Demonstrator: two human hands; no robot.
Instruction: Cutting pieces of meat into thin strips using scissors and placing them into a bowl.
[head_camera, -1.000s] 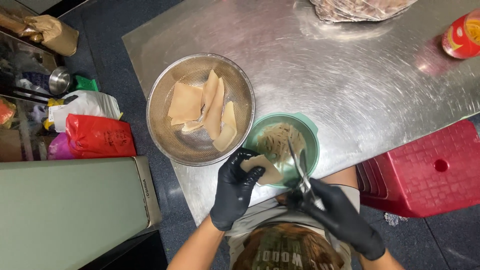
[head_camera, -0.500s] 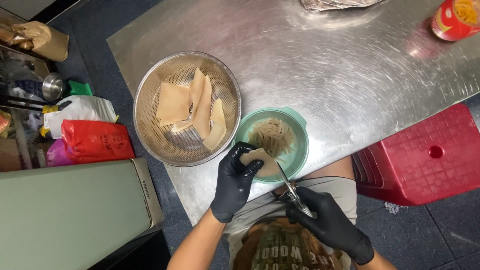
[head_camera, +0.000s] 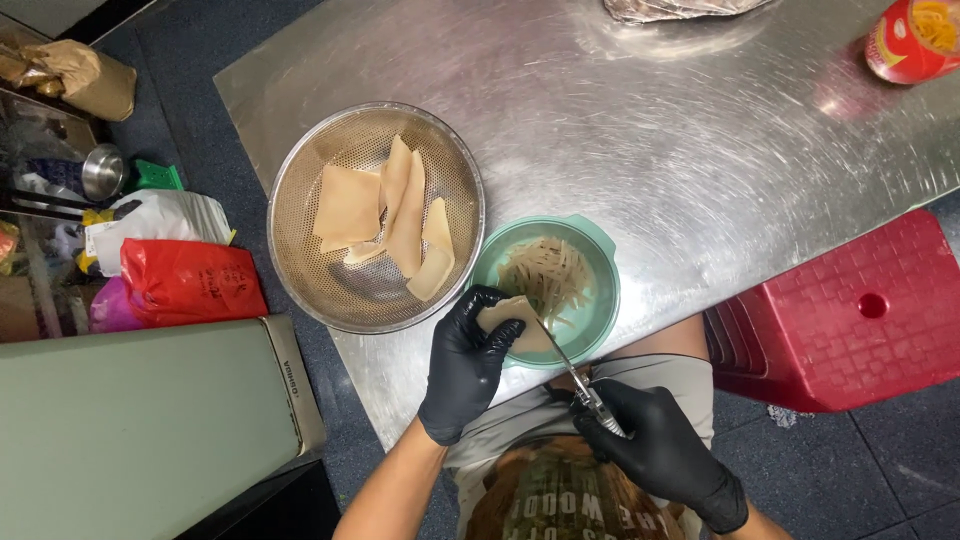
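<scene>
right hand (head_camera: 665, 455), black glove, down at the bottom edge close to the body, fingers wrapped shut around the handles of a pair of scissors (head_camera: 575, 375), blades angled up and left so they reach over the green bowl (head_camera: 603, 290). and there's the left hand (head_camera: 465, 365), also gloved, fingertips pinched together on a pale flat slice (head_camera: 515, 322), holding it right at the near rim of that bowl, just where the scissor tips meet it. whether the blades are apart or closed on the slice, can't tell from here, too thin and too small.

the slice sits above the bowl rather than over the table, so whatever gets snipped drops straight in, and the bowl already carries a loose heap of thin pale strips (head_camera: 548, 278). the bowl itself is pulled right up to the table's near edge, within easy reach of both hands.

just beside it to the left, touching or nearly so, the metal colander (head_camera: 300, 180), with several more whole flat slices (head_camera: 385, 215) leaning on each other inside, the supply pile parked next to the holding hand.

further out, the steel table (head_camera: 650, 130); a red can (head_camera: 910, 40) at the far right corner. off the table, a red plastic stool (head_camera: 850, 310) on the right, a red bag (head_camera: 190, 280) on the left.
</scene>
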